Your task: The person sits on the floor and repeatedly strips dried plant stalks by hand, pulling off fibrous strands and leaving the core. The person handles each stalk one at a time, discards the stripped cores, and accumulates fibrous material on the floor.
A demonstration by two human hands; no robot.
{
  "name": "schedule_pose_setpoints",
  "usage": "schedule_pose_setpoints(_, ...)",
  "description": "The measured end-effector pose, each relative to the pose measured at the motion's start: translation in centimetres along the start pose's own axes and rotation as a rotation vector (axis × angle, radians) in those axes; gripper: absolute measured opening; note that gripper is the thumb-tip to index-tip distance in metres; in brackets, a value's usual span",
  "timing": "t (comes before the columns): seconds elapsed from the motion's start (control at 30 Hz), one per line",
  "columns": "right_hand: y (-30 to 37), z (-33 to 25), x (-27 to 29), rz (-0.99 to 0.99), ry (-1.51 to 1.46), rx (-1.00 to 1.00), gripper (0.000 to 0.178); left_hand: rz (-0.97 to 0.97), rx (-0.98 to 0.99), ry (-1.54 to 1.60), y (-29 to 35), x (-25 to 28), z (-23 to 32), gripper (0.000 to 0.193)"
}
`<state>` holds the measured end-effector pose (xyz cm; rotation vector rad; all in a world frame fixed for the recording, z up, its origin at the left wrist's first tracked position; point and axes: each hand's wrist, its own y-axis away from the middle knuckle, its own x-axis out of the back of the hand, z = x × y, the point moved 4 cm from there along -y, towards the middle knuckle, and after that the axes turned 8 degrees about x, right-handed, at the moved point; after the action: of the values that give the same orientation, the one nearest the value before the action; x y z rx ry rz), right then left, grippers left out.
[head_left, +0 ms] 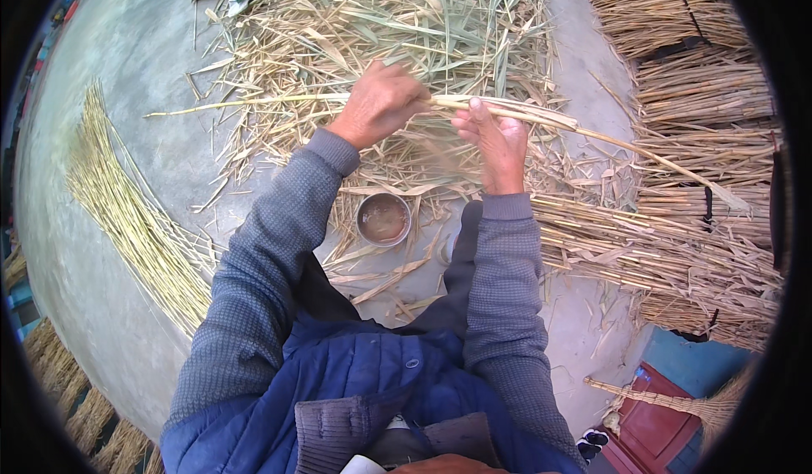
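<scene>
A long, pale reed stalk [545, 119] lies crosswise between my hands, its thin yellowish end pointing left and a dry, frayed end trailing right. My left hand [383, 104] is closed around its middle, knuckles up. With thumb and fingers, my right hand [497, 142] pinches the same stalk a little farther right, where a loose strip or second piece runs alongside it. Beneath both hands spreads a large heap of stripped dry leaves [338, 60], some green. Between my legs, below my hands, sits a round metal bowl [408, 225] with brownish contents.
Peeled yellow stalks [139, 220] lie fanned on the concrete floor [152, 60] at left. Tied reed bundles [702, 93] are stacked along the right, and a loose reed bundle [609, 237] reaches toward my right forearm. A straw broom [677, 402] rests over a dark red panel [655, 432] at lower right.
</scene>
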<state>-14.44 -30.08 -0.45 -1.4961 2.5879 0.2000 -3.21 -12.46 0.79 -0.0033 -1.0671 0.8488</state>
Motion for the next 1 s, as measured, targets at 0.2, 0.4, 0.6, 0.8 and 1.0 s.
schedule_pose_setpoints(0.2, -0.6, -1.8, 4.2, 0.116, -0.014, 0.037, 0.036, -0.149, 0.224, -0.027, 0.7, 2.6, -4.5, 0.017)
schedule_pose_setpoints(0.4, -0.6, -1.7, 4.1, 0.133, -0.083, 0.060, 0.034, -0.164, 0.268, 0.183, 0.7, 1.8, -2.6, 0.020)
schedule_pose_setpoints(0.6, 0.2, -1.5, 1.7, 0.085, -0.074, 0.045, 0.036, -0.098, 0.345, 0.510, 0.2, -1.0, -1.0, 0.022)
schedule_pose_setpoints(0.8, 0.0, -0.9, 1.7, 0.037, -0.098, 0.069, 0.036, -0.191, 0.550, 0.617, 0.1, -0.4, -1.6, 0.018)
schedule_pose_setpoints(1.0, -0.5, -0.1, 5.0, 0.142, -0.059, -0.014, 0.035, 0.468, 0.749, 0.848, 1.2, 6.5, -8.6, 0.013)
